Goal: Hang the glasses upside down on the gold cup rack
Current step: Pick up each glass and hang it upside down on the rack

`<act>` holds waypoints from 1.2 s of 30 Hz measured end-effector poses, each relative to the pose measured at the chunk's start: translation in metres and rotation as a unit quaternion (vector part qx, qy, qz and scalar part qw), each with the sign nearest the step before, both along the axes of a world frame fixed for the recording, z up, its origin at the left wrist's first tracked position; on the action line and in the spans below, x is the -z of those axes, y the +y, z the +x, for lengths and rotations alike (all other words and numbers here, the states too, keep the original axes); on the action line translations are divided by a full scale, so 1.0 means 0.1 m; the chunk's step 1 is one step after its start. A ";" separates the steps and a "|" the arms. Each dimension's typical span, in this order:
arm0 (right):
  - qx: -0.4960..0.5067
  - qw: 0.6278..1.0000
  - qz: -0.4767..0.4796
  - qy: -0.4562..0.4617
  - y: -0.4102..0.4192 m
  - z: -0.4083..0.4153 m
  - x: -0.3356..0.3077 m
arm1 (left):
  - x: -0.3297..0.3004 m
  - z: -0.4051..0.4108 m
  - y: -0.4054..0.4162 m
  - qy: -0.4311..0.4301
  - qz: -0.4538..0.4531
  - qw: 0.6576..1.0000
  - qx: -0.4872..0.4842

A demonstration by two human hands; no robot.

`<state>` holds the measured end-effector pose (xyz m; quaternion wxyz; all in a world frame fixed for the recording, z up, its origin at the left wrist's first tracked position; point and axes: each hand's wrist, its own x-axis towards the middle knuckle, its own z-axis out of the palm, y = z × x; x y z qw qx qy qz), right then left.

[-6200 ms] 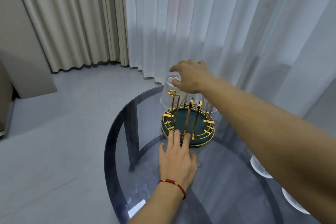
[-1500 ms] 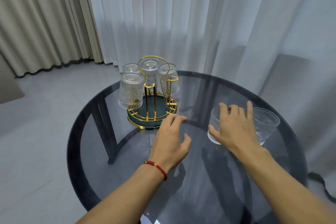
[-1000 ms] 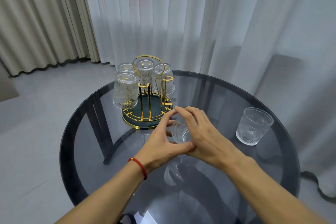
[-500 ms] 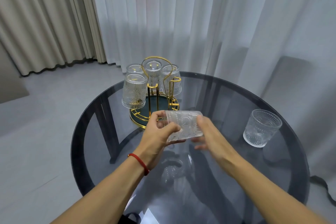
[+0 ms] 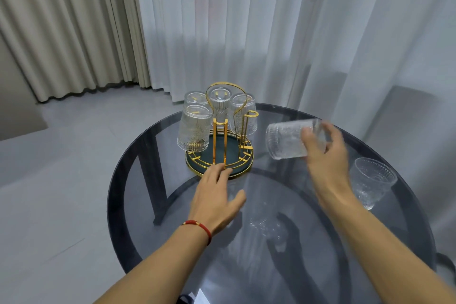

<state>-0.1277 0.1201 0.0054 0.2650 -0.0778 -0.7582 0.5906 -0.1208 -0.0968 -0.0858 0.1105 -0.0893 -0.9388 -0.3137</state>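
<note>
The gold cup rack [image 5: 220, 139] with a dark green round base stands on the far left part of the round glass table [image 5: 172, 205]. Several clear ribbed glasses hang upside down on its back and left pegs; the nearest one [image 5: 193, 128] is at the left. Two gold pegs at the front and right are bare. My right hand [image 5: 325, 153] holds a clear glass [image 5: 286, 140] on its side in the air, just right of the rack. My left hand [image 5: 217, 195] lies flat with spread fingers, fingertips touching the rack's front rim. Another glass [image 5: 371, 180] stands upright at the table's right edge.
White sheer curtains [image 5: 271, 32] hang close behind the table and beige curtains [image 5: 61, 27] at the left. A grey floor [image 5: 61, 180] lies left of the table. The table's dark frame shows through the glass top.
Both hands held the glass together in front of the rack; now only my right hand holds it, moved right and up. My left hand let go and dropped to the rack's base.
</note>
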 end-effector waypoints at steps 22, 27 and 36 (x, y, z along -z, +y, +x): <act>-0.036 0.970 0.239 0.004 -0.87 -0.63 -0.43 | 0.15 -0.03 0.02 0.027 -0.091 0.995 -0.018; -0.042 0.962 0.271 0.004 -0.90 -0.67 -0.25 | 0.15 -0.02 0.03 0.025 -0.085 0.996 -0.020; -0.074 0.929 0.361 -0.028 -0.84 -0.73 -0.10 | 0.02 0.02 0.11 0.012 -0.112 0.993 -0.039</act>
